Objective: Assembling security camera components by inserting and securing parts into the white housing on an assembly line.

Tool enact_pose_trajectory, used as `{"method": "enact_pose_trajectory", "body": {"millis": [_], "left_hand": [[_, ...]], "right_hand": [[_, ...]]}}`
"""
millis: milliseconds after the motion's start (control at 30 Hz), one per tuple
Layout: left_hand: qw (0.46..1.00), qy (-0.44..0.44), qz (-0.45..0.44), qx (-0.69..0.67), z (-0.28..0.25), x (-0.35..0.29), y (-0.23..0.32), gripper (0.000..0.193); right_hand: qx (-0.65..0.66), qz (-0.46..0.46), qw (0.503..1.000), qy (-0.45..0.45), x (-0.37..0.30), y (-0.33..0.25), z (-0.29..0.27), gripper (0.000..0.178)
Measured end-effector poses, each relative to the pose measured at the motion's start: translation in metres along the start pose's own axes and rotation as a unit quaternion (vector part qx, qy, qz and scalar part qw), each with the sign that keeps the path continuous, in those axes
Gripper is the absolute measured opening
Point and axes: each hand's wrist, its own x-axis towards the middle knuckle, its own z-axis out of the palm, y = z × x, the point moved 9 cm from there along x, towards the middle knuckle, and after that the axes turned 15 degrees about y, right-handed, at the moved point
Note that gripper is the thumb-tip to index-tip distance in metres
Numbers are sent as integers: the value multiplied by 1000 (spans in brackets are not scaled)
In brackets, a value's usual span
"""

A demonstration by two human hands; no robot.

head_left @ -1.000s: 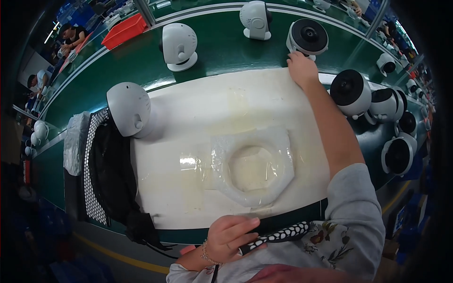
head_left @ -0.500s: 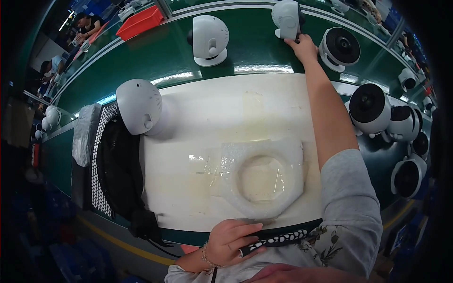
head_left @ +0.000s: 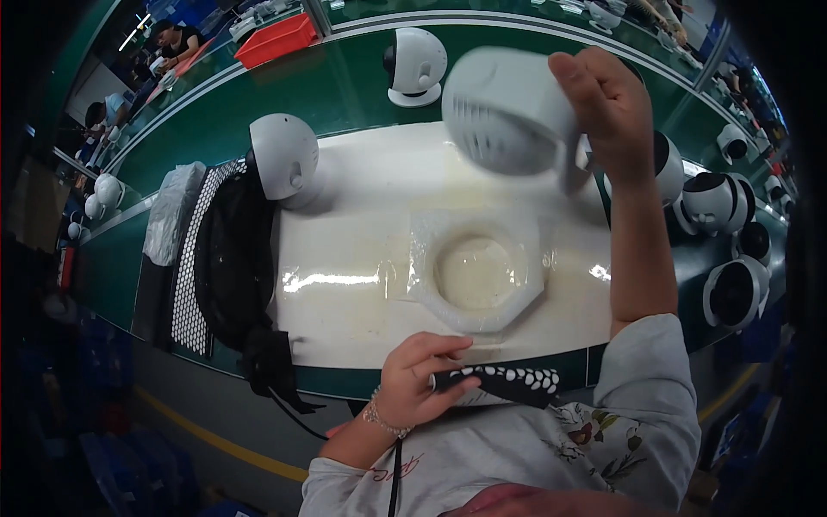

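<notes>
My right hand [head_left: 618, 116] grips a white rounded device [head_left: 500, 108] with vent slots and holds it tilted in the air, over the far right part of the white work mat [head_left: 336, 323]. The device is slightly blurred. Close to my body, my left hand [head_left: 422, 383] has its fingers closed around a black strip with white spots [head_left: 517, 376]. Just beyond that hand, an octagonal white block with a round hollow [head_left: 482, 320] sits on the mat, wrapped in shiny clear film or tape.
Another white device [head_left: 286, 157] stands at the mat's far left corner, beside a black cloth bundle [head_left: 228, 271] and a silvery bag [head_left: 175, 215]. One more device [head_left: 418, 67] stands at the back. Several black-fronted ones [head_left: 711, 202] line the right. A red tray [head_left: 277, 41] lies behind.
My right hand has lifted the white device off the green surface at the back and brought it nearer, tilting it. My left hand still holds the spotted strip. The whole view has shifted slightly.
</notes>
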Motion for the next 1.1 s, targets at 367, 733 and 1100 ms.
{"method": "enact_pose_trajectory", "body": {"millis": [367,733,1100], "left_hand": [[993,104,-47,-34,-13,3,-6,17],[960,192,-173,-111,-24,-5,-11,18],[977,98,-119,-145,-15,-8,-6,22]], "right_hand": [[-118,-222,936,-247,-95,-59,75,23],[33,-71,981,-179,-192,-64,-24,45],[220,246,932,-150,-210,-12,-30,37]]}}
